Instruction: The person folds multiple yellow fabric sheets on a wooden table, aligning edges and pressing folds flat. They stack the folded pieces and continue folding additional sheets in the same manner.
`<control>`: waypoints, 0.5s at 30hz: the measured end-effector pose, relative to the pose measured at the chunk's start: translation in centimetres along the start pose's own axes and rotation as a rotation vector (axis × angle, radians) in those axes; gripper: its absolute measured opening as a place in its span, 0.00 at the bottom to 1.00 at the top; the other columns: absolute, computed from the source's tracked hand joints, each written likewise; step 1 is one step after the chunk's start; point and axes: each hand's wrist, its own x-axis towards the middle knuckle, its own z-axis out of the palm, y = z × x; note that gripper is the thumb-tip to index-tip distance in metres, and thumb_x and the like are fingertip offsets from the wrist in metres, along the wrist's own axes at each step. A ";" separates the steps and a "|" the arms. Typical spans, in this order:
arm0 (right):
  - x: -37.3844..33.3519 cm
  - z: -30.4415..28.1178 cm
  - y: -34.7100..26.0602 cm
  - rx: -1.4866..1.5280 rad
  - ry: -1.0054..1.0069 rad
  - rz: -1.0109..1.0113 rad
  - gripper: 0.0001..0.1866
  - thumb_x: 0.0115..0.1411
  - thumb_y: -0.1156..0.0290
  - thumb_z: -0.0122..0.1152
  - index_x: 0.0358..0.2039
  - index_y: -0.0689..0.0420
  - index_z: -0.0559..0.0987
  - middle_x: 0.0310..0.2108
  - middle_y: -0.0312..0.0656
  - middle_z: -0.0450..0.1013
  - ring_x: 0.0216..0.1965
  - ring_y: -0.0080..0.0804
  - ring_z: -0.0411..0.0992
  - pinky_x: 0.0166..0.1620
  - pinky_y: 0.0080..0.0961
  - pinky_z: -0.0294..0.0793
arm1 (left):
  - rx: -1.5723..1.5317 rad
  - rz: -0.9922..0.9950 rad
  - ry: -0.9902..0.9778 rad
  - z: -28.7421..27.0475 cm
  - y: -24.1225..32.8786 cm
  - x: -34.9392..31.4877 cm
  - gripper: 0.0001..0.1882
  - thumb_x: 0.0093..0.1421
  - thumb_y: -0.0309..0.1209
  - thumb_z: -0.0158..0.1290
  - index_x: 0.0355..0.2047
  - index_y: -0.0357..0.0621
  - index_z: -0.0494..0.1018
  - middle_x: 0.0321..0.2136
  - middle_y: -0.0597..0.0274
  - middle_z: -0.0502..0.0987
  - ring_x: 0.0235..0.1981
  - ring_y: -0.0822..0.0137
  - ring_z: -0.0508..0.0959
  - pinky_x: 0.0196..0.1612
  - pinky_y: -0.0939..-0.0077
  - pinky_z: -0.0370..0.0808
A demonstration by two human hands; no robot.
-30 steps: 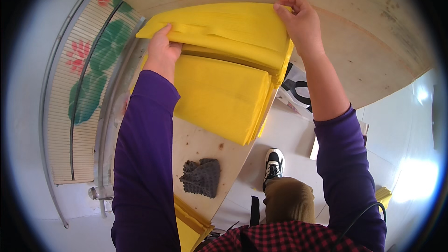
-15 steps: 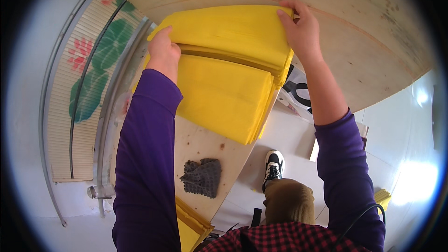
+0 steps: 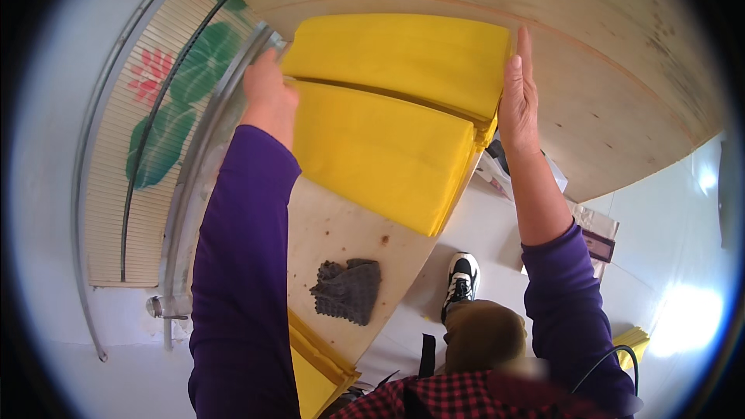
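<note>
Two stacks of folded yellow sheets lie side by side on a wooden table: the far stack [image 3: 400, 58] and the near stack [image 3: 380, 151]. My right hand [image 3: 518, 105] stands on edge at the right end of the far stack, fingers straight and palm turned toward it, holding nothing. At the left end of the same stack is my left hand [image 3: 269, 97], blurred by motion. Its fingers are partly hidden, so their pose is unclear. A crumpled dark grey cloth [image 3: 347, 292] lies nearer me on the table.
The wooden table [image 3: 330, 225] runs along a wall with a flowered blind [image 3: 174, 109]. A wide wooden board [image 3: 613, 101] spans the far side. More yellow sheets [image 3: 314, 376] lie at the near edge, others [image 3: 632, 341] at right. A shoe [image 3: 462, 278] is on the floor.
My right hand has released the far stack's corner and flattened against its end. My left hand has moved off the top to the left end. The view has shifted slightly.
</note>
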 end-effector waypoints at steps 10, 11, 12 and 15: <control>0.3 1.0 0.1 0.044 0.011 0.050 0.34 0.70 0.52 0.39 0.67 0.63 0.52 0.69 0.51 0.47 0.71 0.44 0.44 0.68 0.33 0.44 | 0.146 0.302 -0.056 -14.5 4.0 -5.5 0.36 0.65 0.31 0.49 0.68 0.37 0.45 0.68 0.56 0.49 0.68 0.67 0.49 0.68 0.72 0.45; 0.3 1.1 0.1 0.048 0.012 0.052 0.34 0.70 0.52 0.39 0.67 0.63 0.52 0.69 0.51 0.47 0.71 0.44 0.44 0.68 0.33 0.44 | 0.137 0.289 -0.047 -16.5 4.4 -6.4 0.36 0.66 0.31 0.48 0.68 0.36 0.44 0.68 0.54 0.48 0.69 0.67 0.47 0.69 0.70 0.44; 0.4 1.2 0.2 0.051 0.017 0.056 0.34 0.70 0.53 0.39 0.67 0.63 0.51 0.69 0.51 0.47 0.71 0.44 0.44 0.68 0.33 0.44 | 0.144 0.305 -0.049 -18.6 4.8 -7.5 0.34 0.67 0.32 0.47 0.68 0.36 0.44 0.68 0.53 0.47 0.69 0.66 0.47 0.69 0.70 0.45; 0.2 1.5 0.2 0.050 0.034 0.061 0.34 0.70 0.54 0.39 0.67 0.64 0.51 0.69 0.52 0.47 0.70 0.44 0.45 0.68 0.33 0.45 | 0.112 0.322 0.024 -24.7 6.4 -11.4 0.32 0.68 0.33 0.44 0.68 0.37 0.45 0.69 0.53 0.46 0.70 0.63 0.47 0.69 0.68 0.46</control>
